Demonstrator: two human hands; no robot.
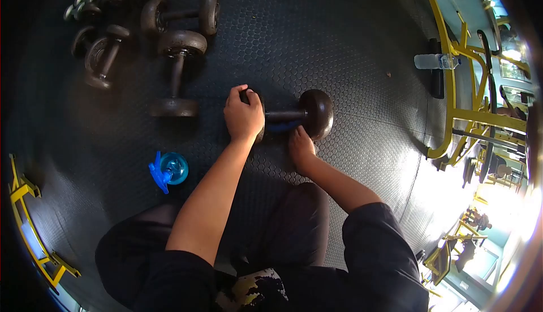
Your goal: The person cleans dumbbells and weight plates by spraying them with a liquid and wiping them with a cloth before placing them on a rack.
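A dark, worn dumbbell (pixel 285 115) lies on the black floor in front of me. My left hand (pixel 244 117) is closed over its left weight, fingers curled across the top and hiding most of that end. Just below the handle, beside the right weight (pixel 318 114), is my right hand (pixel 301 147) with its fingers together. A dark blue cloth-like piece (pixel 283 126) shows under the handle and runs up to those fingertips, which are partly hidden. A spray bottle (pixel 174 168) with a blue trigger head stands on the floor left of my left forearm.
Several more dumbbells (pixel 177 74) lie at the upper left, with smaller ones (pixel 85 1) beyond them. Yellow gym frames (pixel 452 80) line the right side, a clear water bottle (pixel 435 61) near them. Another yellow frame (pixel 22 190) is at the left edge. My bent legs (pixel 300 216) are close below.
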